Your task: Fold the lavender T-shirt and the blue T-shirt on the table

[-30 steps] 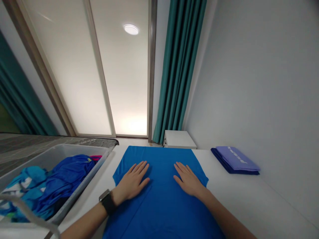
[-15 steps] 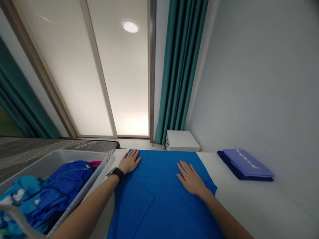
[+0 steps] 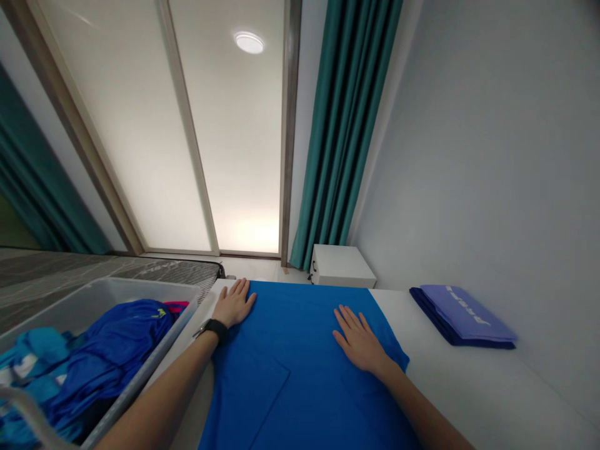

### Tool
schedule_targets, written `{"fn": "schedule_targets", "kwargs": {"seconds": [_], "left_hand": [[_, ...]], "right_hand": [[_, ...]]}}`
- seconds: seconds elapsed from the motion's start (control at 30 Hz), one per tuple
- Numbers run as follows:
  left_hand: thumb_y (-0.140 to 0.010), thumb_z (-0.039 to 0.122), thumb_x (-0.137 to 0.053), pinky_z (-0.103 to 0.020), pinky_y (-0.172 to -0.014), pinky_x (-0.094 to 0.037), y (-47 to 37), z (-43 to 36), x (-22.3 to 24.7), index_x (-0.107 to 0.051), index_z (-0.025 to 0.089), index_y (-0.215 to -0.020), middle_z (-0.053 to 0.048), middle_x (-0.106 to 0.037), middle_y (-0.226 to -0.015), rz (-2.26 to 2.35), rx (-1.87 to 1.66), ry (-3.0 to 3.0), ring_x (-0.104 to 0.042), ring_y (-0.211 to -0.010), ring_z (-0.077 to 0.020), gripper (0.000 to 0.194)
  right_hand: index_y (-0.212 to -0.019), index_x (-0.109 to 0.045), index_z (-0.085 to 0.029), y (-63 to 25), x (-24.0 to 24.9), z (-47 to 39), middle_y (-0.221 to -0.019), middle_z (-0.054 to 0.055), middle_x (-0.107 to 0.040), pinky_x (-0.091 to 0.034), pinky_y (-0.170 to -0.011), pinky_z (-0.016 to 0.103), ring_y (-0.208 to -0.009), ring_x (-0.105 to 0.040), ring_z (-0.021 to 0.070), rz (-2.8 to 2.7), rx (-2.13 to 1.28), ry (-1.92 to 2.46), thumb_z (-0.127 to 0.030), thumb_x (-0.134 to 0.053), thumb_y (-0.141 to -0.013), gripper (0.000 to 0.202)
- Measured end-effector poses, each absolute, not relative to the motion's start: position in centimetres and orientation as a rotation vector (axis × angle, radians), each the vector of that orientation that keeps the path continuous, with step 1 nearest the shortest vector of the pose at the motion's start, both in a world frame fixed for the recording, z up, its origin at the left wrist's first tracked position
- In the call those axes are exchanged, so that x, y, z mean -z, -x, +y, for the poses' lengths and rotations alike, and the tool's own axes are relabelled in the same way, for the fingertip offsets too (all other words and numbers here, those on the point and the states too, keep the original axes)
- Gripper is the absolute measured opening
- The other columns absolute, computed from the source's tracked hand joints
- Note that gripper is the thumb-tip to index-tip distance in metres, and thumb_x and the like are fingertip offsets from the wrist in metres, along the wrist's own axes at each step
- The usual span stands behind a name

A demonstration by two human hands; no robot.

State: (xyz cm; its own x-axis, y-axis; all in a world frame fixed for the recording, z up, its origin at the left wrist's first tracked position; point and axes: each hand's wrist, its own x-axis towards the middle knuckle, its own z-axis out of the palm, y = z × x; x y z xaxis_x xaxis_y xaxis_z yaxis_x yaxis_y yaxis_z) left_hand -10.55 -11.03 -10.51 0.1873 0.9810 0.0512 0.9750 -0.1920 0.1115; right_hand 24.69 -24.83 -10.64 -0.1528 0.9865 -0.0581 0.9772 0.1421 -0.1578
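spreading flat over the white table, the blue garment looks light, soft and perhaps slippery, best taken by its far corners; the left hand rests flat by one, the right hand flat on the right half, neither gripping; a grey bin stands left, folded clothes right, frosted doors beyond

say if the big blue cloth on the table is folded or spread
Spread where visible: the cloth lies flat and broad on the table, under the right hand; its near end is out of frame.
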Motion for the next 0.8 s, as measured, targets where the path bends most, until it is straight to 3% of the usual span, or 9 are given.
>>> {"fn": "schedule_targets", "kwargs": {"seconds": [0.2, 0.4, 0.57, 0.8], "left_hand": [[-0.097, 0.046, -0.025, -0.053, -0.116, -0.013, 10.6, -10.9, 10.7, -0.031, 0.014, -0.15, -0.011, -0.025, -0.158, 1.97, -0.164, -2.4, -0.02, -0.146, -0.0242, 0.062], [-0.097, 0.045, -0.025, -0.053, -0.116, -0.013, 10.5, -11.2, 10.4, -0.032, 0.015, -0.15, -0.011, -0.026, -0.157, 1.977, -0.155, -2.405, -0.02, -0.146, -0.0247, 0.061], [-0.097, 0.045, -0.024, -0.053, -0.116, -0.012, 10.4, -11.3, 10.0, -0.03, 0.014, -0.15, -0.011, -0.025, -0.158, 1.963, -0.139, -2.387, -0.019, -0.146, -0.0247, 0.062], [-0.095, 0.047, -0.031, -0.049, -0.117, -0.013, 10.9, -10.8, 9.6, -0.04, 0.017, -0.145, -0.01, -0.033, -0.155, 1.908, -0.261, -2.299, -0.025, -0.145, -0.0233, 0.059]], "right_hand": [[-0.152, -0.024, -0.013, -25.7, 9.9, -21.5, -0.159, 0.01, -0.021, -0.007, -0.119, 0.043, -0.147, -0.015, 0.0214, -2.331, -0.373, 1.974, -0.058, -0.018, -0.097, 0.071], [-0.152, -0.025, -0.013, -30.7, 11.0, -17.1, -0.159, 0.011, -0.02, -0.013, -0.117, 0.047, -0.146, -0.017, 0.0233, -2.081, -0.256, 2.324, -0.047, -0.018, -0.098, 0.064], [-0.153, -0.019, -0.014, -33.7, 12.1, -17.6, -0.16, 0.008, -0.016, -0.008, -0.118, 0.047, -0.147, -0.011, 0.0209, -2.041, -0.227, 2.373, -0.046, -0.015, -0.098, 0.064], [-0.153, -0.02, -0.011, -34.4, 13.6, -18.0, -0.16, 0.006, -0.018, -0.01, -0.118, 0.048, -0.147, -0.013, 0.021, -2.013, -0.151, 2.39, -0.048, -0.017, -0.096, 0.067]]}}
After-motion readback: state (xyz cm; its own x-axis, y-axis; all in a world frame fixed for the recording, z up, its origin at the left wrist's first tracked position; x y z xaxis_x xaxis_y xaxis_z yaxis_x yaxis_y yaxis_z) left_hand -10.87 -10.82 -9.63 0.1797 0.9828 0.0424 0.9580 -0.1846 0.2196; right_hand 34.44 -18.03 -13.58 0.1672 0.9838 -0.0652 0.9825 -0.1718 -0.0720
